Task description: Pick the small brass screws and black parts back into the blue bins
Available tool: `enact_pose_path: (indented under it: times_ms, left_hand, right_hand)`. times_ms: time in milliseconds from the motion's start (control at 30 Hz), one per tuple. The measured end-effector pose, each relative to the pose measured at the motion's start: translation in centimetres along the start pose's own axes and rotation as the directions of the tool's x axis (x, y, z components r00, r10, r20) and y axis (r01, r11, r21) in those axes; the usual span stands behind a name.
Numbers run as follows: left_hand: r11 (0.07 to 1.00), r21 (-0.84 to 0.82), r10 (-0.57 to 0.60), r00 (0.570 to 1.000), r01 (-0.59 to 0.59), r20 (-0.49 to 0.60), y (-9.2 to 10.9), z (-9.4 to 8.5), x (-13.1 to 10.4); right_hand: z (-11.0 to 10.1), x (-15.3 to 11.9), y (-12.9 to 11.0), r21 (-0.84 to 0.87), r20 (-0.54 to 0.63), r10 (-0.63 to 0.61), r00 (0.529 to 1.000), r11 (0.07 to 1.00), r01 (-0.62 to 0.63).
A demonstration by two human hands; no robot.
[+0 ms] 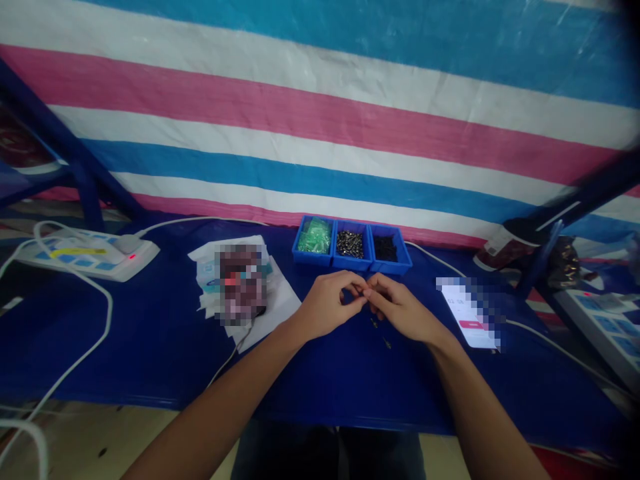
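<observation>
My left hand (pixel 333 303) and my right hand (pixel 397 307) meet above the blue table, fingertips pinched together. Whatever is between them is too small and covered to make out. Just below my right hand lie a couple of small metallic pieces (pixel 387 343) on the tabletop. Behind the hands stand three joined blue bins: one with green pieces (pixel 314 236), one with shiny metal parts (pixel 350 245), one with black parts (pixel 385 248).
Papers (pixel 285 303) with a blurred-out item lie at left. A lit phone (pixel 467 313) is at right. Power strips (pixel 107 257) with white cables (pixel 107 313) sit at both sides. A cup (pixel 507 245) stands at back right, near a blue frame post. Striped sheeting (pixel 320 113) hangs behind.
</observation>
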State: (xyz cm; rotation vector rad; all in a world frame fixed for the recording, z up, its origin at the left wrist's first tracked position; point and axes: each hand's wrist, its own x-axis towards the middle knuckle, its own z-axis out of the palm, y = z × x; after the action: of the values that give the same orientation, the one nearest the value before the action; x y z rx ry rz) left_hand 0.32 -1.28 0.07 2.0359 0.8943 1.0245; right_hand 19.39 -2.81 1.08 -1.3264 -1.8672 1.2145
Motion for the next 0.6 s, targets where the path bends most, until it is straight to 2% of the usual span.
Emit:
enact_pose_path:
  times_ms: [167,600]
  left_hand:
    - [1.000,-0.024,-0.014,1.000,0.014,-0.018,0.20,-0.10,0.02]
    - [0.998,0.044,0.053,0.997,-0.055,0.047,0.04,-0.17,-0.03]
  right_hand:
    - [0.14,0.13,-0.02,0.043,0.028,0.007,1.000,0.999,-0.009]
    - [0.27,0.19,0.73,0.025,-0.044,-0.067,0.997,0.997,0.068]
